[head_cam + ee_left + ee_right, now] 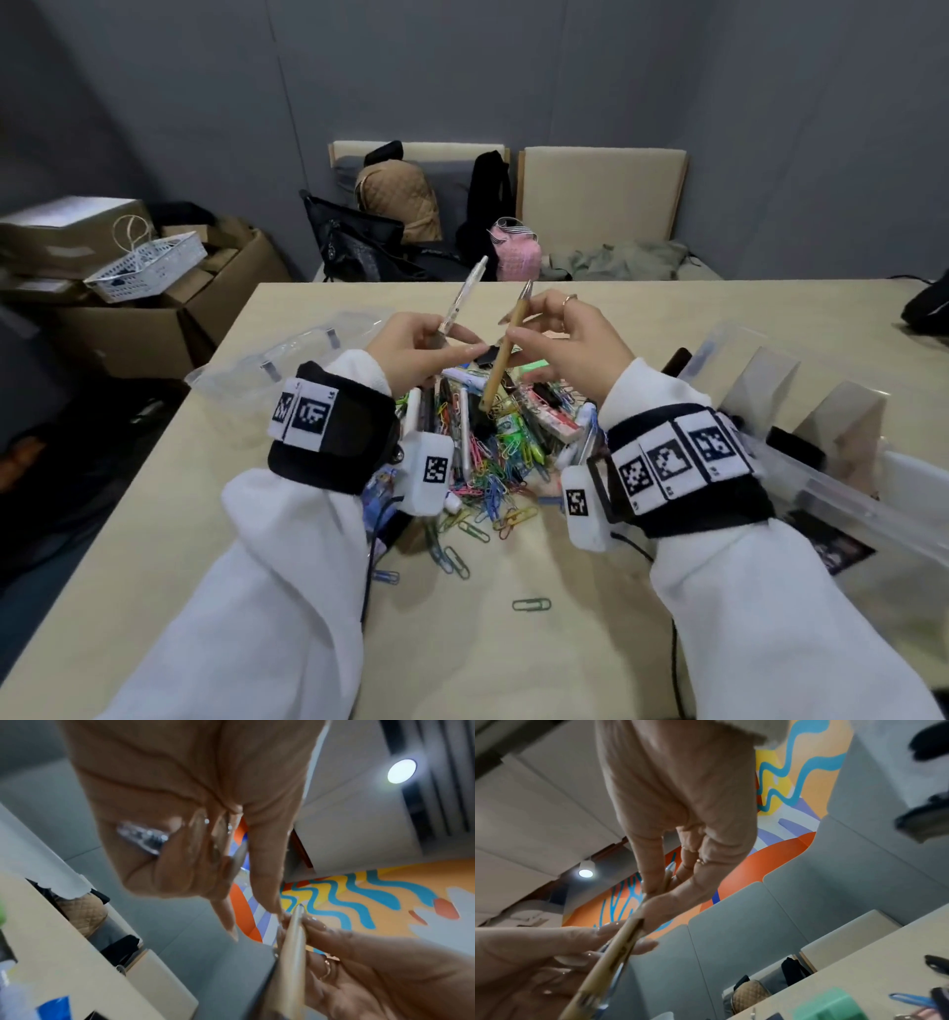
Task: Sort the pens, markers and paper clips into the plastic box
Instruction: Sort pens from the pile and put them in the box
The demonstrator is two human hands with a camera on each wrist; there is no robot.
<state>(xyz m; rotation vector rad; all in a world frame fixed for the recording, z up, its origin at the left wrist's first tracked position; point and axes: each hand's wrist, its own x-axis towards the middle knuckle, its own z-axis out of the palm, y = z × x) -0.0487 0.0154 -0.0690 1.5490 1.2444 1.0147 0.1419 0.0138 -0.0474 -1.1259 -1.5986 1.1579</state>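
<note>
Tan pen (506,345) pinched in right hand (575,342) grip, clear pen (462,297) in left hand (411,349)

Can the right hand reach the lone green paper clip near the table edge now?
Probably not yet: the right hand holds a tan pen above the pile. The green paper clip lies alone, nothing covering it.

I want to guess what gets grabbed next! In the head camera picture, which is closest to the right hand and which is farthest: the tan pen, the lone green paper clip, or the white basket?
1. The tan pen: pinched in the right hand itself.
2. The lone green paper clip: on the table's near side, below the pile.
3. The white basket: off the table, far left, on the cardboard boxes.
</note>
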